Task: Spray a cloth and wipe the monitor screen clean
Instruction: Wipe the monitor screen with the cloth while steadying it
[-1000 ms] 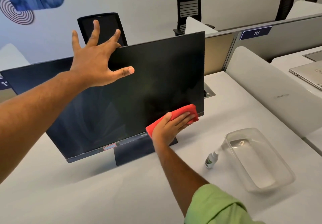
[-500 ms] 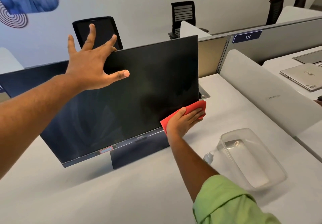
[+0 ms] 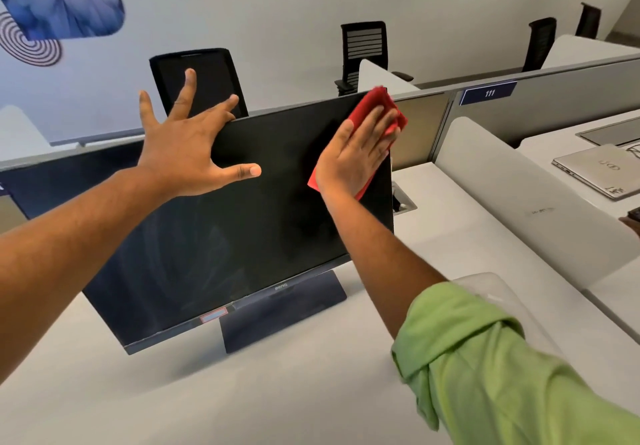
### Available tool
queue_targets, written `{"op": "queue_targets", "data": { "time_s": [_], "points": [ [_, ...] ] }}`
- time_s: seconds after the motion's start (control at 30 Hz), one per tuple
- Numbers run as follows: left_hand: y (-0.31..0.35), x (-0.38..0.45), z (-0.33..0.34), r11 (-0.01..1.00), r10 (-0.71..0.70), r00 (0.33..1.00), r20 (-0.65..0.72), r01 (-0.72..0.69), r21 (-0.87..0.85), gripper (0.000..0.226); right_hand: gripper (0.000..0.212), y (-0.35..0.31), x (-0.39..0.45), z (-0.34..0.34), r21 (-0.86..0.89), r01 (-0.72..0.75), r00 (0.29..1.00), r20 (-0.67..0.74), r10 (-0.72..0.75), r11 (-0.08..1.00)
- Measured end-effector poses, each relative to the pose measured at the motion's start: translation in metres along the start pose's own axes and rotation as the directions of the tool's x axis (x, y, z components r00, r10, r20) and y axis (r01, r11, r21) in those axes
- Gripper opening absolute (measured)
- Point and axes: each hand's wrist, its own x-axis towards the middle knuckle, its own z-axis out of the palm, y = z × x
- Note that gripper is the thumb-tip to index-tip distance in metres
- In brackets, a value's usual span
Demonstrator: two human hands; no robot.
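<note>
A black monitor (image 3: 242,236) stands tilted back on its dark base (image 3: 284,316) on a white desk. My left hand (image 3: 187,153) lies spread against the monitor's upper edge, thumb on the screen and fingers straight above the rim. My right hand (image 3: 353,157) presses a red cloth (image 3: 372,103) flat on the screen's upper right corner. The cloth sticks out above and below my palm. No spray bottle shows; my right arm and green sleeve cover that part of the desk.
The rim of a clear plastic tub (image 3: 491,281) peeks out behind my right sleeve. A white divider panel (image 3: 519,195) runs along the desk's right side, with a closed laptop (image 3: 599,170) beyond it. A cable hatch (image 3: 403,202) lies behind the monitor, office chairs further back.
My right hand has swept the red cloth from the screen's lower right corner up to its upper right corner. My left hand stays on the top edge. The view shifted and my arm now hides the spray bottle.
</note>
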Motion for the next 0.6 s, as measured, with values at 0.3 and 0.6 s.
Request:
{"op": "queue_targets", "data": {
  "time_s": [0.3,0.6],
  "points": [
    [0.002,0.003,0.000,1.000,0.009,1.000,0.014,-0.009,0.009,0.122,0.064,-0.003,0.038,-0.003,-0.167,0.356,0.932,-0.004,-0.362,0.919],
    [0.002,0.006,0.003,1.000,0.014,1.000,0.014,-0.014,0.009,0.122,0.068,0.089,-0.037,0.002,-0.104,-0.061,0.997,-0.055,0.056,0.993]
  ]
}}
